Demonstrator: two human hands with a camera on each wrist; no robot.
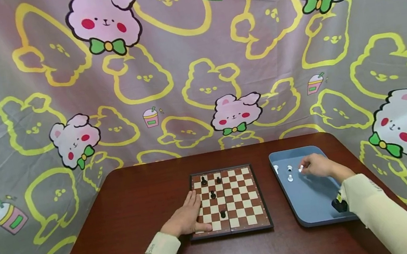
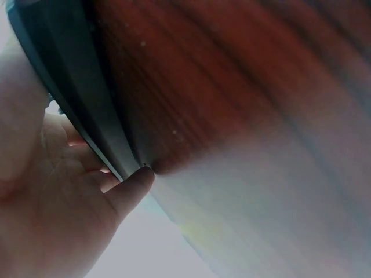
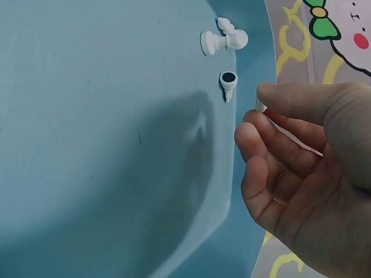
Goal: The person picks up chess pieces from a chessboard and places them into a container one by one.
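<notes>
A chessboard (image 1: 239,191) lies on the table with several black chess pieces (image 1: 213,195) standing on its left half. My left hand (image 1: 184,218) rests along the board's left edge, fingers extended. In the left wrist view the thumb (image 2: 132,188) touches the dark board rim (image 2: 87,87). Over the blue tray (image 1: 314,205), my right hand (image 1: 317,165) pinches a white chess piece (image 1: 301,168) between thumb and fingertips. Only a sliver of that white piece (image 3: 260,105) shows in the right wrist view. Near it, other white pieces (image 3: 215,43) lie in the tray.
The tray stands right of the board, with a strip of brown table (image 1: 279,208) between them. A black object (image 1: 339,205) shows at the right wrist, over the tray. Patterned cloth (image 1: 162,63) hangs behind the table and along its sides.
</notes>
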